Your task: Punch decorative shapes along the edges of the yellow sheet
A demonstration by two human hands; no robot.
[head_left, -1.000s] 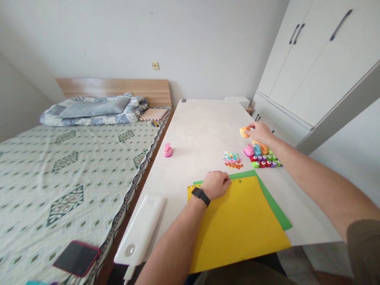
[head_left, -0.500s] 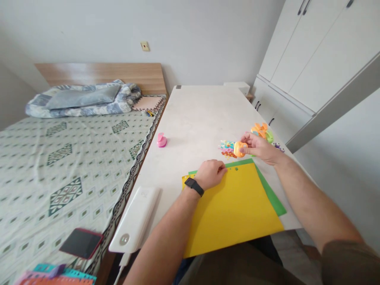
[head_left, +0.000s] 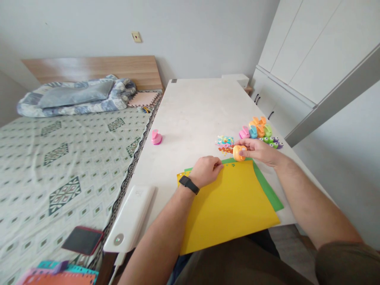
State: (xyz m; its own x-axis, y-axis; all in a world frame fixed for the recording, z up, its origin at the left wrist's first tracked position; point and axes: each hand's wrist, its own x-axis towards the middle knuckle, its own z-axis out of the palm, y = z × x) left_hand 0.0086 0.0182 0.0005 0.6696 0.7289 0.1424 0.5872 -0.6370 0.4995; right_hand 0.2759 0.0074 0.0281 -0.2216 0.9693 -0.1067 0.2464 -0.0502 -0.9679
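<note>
Holding orange craft punch (head_left: 239,153) at the top edge of yellow sheet (head_left: 228,206), toward its right corner. Pinching it between thumb and fingers of right hand (head_left: 261,152), with thumb on the near side. Cannot tell whether punch and paper touch. Resting left hand (head_left: 206,171) on the same top edge, farther left, fingers curled in and close together. Cannot tell whether also gripping paper there. Wearing black watch (head_left: 189,184) on left wrist.

Has green sheet (head_left: 268,190) under the yellow one, showing along top and right side. Shows small cutouts along the yellow top edge. Lies partly over the near edge of white table (head_left: 202,111).

Just beyond the sheets, has pile of paper bits (head_left: 225,144) in blue, pink, yellow and red-orange. To the right of that, has group of punches (head_left: 257,130) in pink, blue, orange and green, with small eyed pieces (head_left: 271,141) in green and purple beside them. Well apart on the left, has pink punch (head_left: 156,137). Near the left forearm, has white power bank (head_left: 130,217) with cable at near end.

Left of table, shows bed (head_left: 89,138) with folded bedding (head_left: 80,95), dark-screened device (head_left: 83,240) and colored stencils (head_left: 59,275).
</note>
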